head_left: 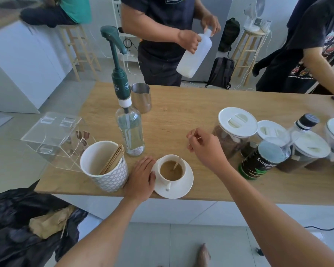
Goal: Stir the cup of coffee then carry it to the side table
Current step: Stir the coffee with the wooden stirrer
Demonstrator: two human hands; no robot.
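A white cup (171,177) of milky coffee stands on a white saucer (183,189) near the front edge of the wooden table (181,120). A thin wooden stirrer (176,164) leans in the coffee. My right hand (204,149) hovers above and to the right of the cup, its fingertips pinched on a thin wooden stick. Whether that stick is the stirrer's upper end I cannot tell. My left hand (141,180) lies flat on the table, its thumb against the saucer's left rim.
Left of the cup are a patterned pot of wooden stirrers (104,166), a glass pump bottle (129,132), a steel jug (141,97) and a clear acrylic box (54,137). Lidded jars (237,128) and a green tin (258,164) crowd the right. Two people stand across the table, and one holds a white bottle (195,54).
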